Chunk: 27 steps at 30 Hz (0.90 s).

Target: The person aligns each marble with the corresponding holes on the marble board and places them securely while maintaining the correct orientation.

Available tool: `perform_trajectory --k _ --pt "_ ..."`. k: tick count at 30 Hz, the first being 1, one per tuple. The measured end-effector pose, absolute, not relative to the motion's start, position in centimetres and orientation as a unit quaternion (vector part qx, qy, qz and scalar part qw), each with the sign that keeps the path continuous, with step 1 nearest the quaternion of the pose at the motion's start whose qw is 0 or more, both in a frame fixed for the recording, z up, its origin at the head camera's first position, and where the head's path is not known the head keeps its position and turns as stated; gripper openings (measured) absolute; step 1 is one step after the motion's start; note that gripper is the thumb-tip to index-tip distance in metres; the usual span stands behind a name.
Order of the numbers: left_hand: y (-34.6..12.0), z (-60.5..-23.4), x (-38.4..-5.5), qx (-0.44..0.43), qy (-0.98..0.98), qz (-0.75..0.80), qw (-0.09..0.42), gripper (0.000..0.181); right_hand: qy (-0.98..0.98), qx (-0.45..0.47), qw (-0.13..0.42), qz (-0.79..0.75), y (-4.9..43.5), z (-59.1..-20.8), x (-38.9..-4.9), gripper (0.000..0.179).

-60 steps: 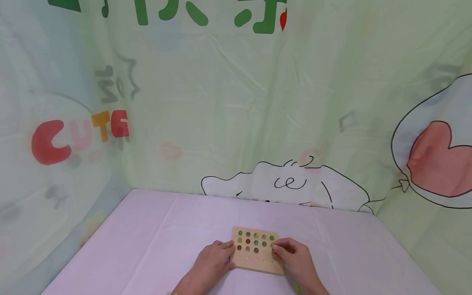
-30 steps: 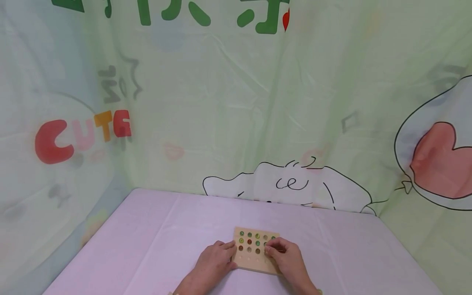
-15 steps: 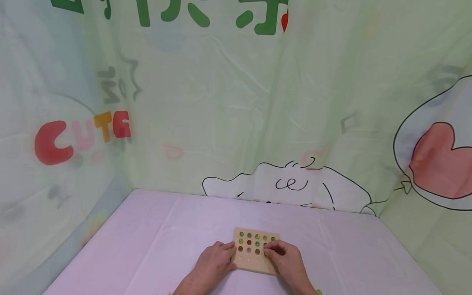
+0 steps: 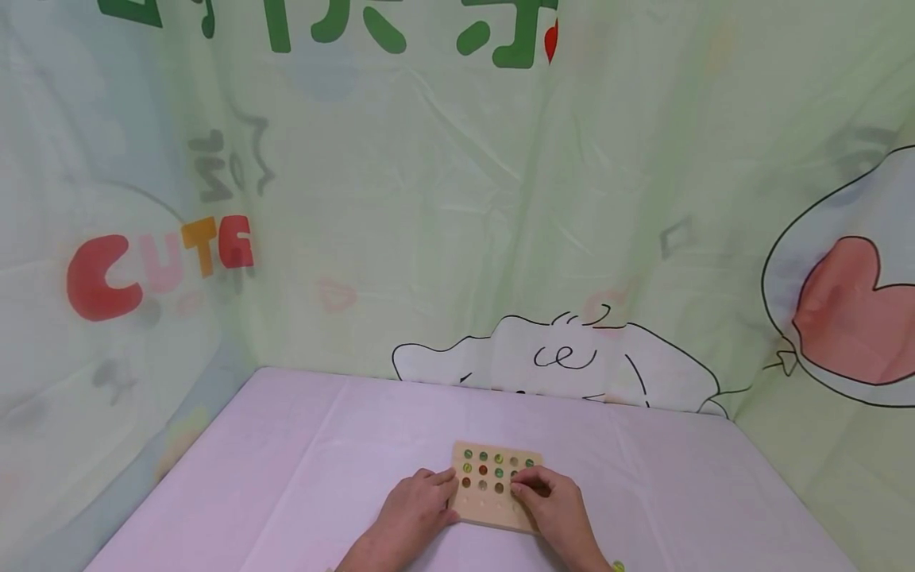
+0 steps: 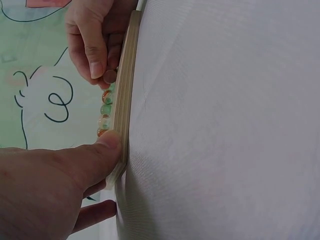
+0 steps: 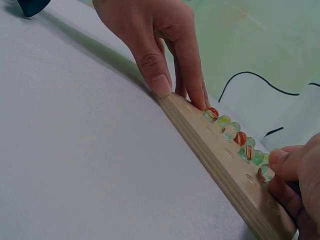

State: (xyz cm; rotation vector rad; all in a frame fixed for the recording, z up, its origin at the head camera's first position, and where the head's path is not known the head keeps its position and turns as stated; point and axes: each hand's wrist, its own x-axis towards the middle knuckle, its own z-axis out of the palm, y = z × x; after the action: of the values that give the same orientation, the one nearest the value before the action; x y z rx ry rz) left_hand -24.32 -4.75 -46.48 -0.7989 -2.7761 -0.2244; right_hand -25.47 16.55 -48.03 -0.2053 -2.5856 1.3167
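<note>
A pale wooden board [image 4: 489, 515] with rows of round hollows lies on the table, its far rows filled with glass marbles [image 6: 240, 138] in green, yellow, red and clear. My left hand [image 4: 417, 507] grips the board's left end, thumb [image 5: 109, 140] on the near edge and fingers at the far side. Over the right part of the board, my right hand [image 4: 559, 502] pinches a clear marble [image 6: 266, 173] with a brownish swirl between thumb and fingertips, right at the third row. The nearest row shows bare hollows. In the head view, that hand covers the board's right side.
A loose yellow-green marble [image 4: 619, 566] lies beside my right wrist at the bottom of the head view. The table wears a pale pink cloth [image 4: 343, 445]. Printed curtains [image 4: 457, 199] enclose it. A dark teal object [image 6: 33, 6] shows at the right wrist view's top corner.
My right hand has shifted left from the board's rightmost column to the fourth column, then stays nearly still. The loose marble shows farther right than two seconds ago. My left hand keeps its grip.
</note>
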Motion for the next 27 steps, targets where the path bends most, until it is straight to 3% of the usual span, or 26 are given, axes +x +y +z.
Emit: perform_trajectory --k 27 --pt "-4.8 -46.1 -24.1 -0.275 -0.950 -0.080 0.122 0.045 -0.840 -0.114 0.053 0.528 18.3 -45.4 -24.5 0.012"
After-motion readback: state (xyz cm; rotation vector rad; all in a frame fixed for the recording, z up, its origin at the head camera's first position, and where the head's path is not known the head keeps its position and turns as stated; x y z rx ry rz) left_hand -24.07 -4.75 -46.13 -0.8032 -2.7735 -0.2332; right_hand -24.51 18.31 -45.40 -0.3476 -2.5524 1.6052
